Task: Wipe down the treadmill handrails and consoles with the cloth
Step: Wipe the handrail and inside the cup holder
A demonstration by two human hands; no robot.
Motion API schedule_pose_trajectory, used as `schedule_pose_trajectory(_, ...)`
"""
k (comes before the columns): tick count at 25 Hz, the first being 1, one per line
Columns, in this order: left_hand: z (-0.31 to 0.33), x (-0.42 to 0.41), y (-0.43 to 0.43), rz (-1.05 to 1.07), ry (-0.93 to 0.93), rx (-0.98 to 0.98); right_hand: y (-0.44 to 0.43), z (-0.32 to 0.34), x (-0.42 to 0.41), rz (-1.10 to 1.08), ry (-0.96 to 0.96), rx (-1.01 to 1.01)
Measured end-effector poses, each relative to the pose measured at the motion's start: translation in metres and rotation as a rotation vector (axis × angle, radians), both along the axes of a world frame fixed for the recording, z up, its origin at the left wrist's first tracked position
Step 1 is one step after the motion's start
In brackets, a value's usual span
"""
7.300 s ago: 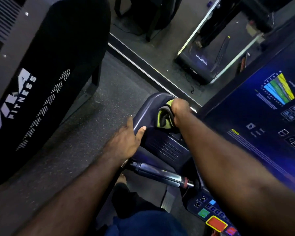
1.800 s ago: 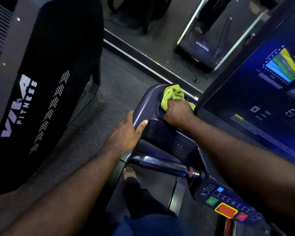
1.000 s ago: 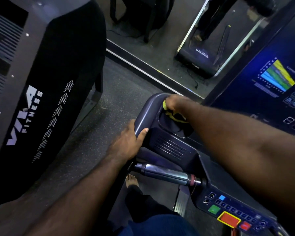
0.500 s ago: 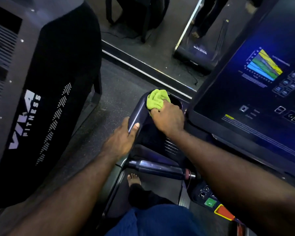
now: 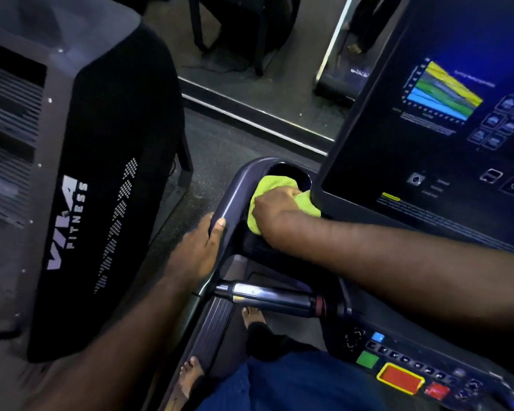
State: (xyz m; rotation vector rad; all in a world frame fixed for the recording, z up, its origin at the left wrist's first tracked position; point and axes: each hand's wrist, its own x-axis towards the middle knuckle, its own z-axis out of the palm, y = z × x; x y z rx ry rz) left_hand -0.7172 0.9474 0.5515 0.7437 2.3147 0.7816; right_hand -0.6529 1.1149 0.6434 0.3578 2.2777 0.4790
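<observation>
- Gym floor (image 5: 220, 137), dark and speckled, runs between two machines; a bright metal strip (image 5: 250, 114) crosses it at the far side.
- Cloth (image 5: 269, 186): yellow-green, bunched, lying at the near edge of the cup recess (image 5: 291, 172) in the console's left corner, just beside the lower left corner of the screen (image 5: 428, 129).
- Right hand (image 5: 276, 209): sits on top of the cloth, fingers curled over it and clamped on the fabric, pressing it against the console.
- Left hand (image 5: 199, 250): grips the console side rail (image 5: 235, 185). The thumb lies on the rail's top face; the fingers pass round the outer side, out of sight.
- Chrome grip bar (image 5: 267, 298): horizontal, below both hands, touched by neither.
- Button panel (image 5: 398, 378): lower right, with green, red and blue keys, partly blurred.
- Screen: lit, showing a coloured band chart and small icons; the text is unreadable.
- Neighbouring machine (image 5: 101, 173): stands to the left, well apart from the rail, black housing marked "FITNESS".
- Bare feet (image 5: 252, 315) and blue trousers (image 5: 294, 384) show at the bottom edge.
</observation>
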Motion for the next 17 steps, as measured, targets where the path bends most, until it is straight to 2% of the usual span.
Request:
schedule_pose_trajectory(3,-0.005,-0.004,0.003,0.035,0.038,-0.039,0.026,0.008,-0.01,-0.023,0.142,-0.139)
schedule_pose_trajectory(5,-0.005,-0.002,0.003,0.019,0.037,-0.035,0.039,0.013,-0.008,-0.135,0.288,-0.249)
schedule_pose_trajectory(8,-0.004,-0.008,0.007,0.031,0.025,-0.051,0.043,-0.001,-0.01,-0.433,0.662,-0.436)
schedule_pose_trajectory(10,-0.008,-0.01,0.008,0.046,0.006,-0.059,0.038,-0.027,0.003,-0.502,0.947,-0.49)
schedule_pose_trajectory(12,-0.007,-0.011,0.008,0.045,0.001,-0.047,0.034,-0.046,0.025,-0.302,1.169,-0.515)
schedule_pose_trajectory(13,-0.007,-0.012,0.009,0.04,0.003,-0.04,0.032,-0.052,0.034,-0.125,1.182,-0.551)
schedule_pose_trajectory(15,-0.008,-0.01,0.006,0.049,-0.004,-0.003,0.031,-0.054,0.053,0.279,0.991,-0.559)
schedule_pose_trajectory(17,-0.011,-0.009,0.001,0.096,0.005,0.046,0.029,-0.047,0.067,0.524,0.704,-0.451)
